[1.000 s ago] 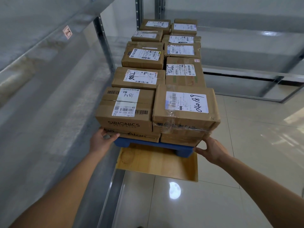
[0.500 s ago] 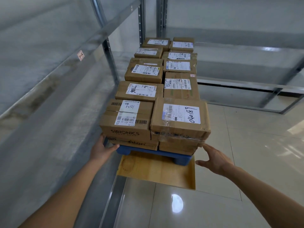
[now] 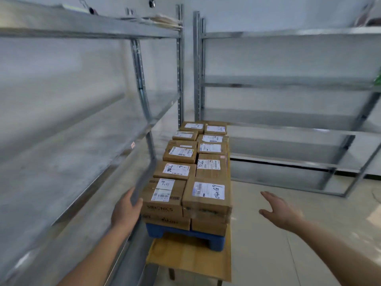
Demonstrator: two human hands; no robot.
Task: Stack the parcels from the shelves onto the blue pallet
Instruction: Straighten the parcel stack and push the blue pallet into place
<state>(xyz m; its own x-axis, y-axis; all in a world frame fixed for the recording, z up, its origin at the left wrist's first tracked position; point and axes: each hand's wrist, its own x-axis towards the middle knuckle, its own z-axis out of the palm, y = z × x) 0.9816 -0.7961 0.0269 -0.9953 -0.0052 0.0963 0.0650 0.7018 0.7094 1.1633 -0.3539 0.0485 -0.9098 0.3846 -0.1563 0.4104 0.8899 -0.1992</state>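
Several brown cardboard parcels [image 3: 206, 195] with white labels lie in two rows on the blue pallet [image 3: 214, 240], which rests on a low wooden stand [image 3: 189, 259]. My left hand [image 3: 125, 211] is at the left side of the nearest parcel marked SIBIONICS [image 3: 160, 207], thumb by its edge, fingers loosely extended. My right hand [image 3: 280, 211] hovers in the air to the right of the stack, fingers spread and holding nothing. The picture is blurred by motion.
Metal shelving [image 3: 82, 141] runs along the left, its lower boards bare; an upright post [image 3: 144, 104] stands close to the stack. More bare shelving [image 3: 288, 120] fills the back right. Small items lie on the top left shelf [image 3: 160, 19]. The floor [image 3: 288, 244] is glossy tile.
The view has tilted up and pulled back from the stack. My right hand has left the pallet's right corner and swung out to the right. My left hand has risen from the pallet to the box's side.
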